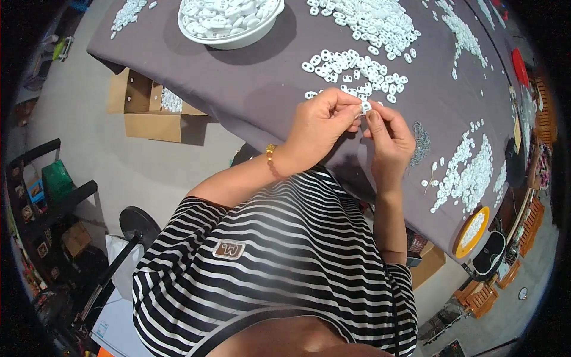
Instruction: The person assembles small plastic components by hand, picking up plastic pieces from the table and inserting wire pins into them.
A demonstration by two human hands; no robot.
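Observation:
A small white plastic piece with dark openings [366, 107] is between my two hands, above the near part of the table. My left hand [321, 126] is closed, with thumb and forefinger pinching the piece from its left side. From the other side my right hand [391, 134] grips it, also with thumb and finger. Just beyond my fingertips lies a loose spread of similar white two-holed oval pieces [376, 70]. A tangle of thin grey cords [420, 143] rests on the cloth to the right of my right hand.
A grey-brown cloth covers the table [256, 89]. At the far left stands a white bowl [238, 41] heaped with white pieces; more piles lie farther back and right. An orange dish [459, 249] sits at the right edge. An open cardboard box [151, 126] is on the floor.

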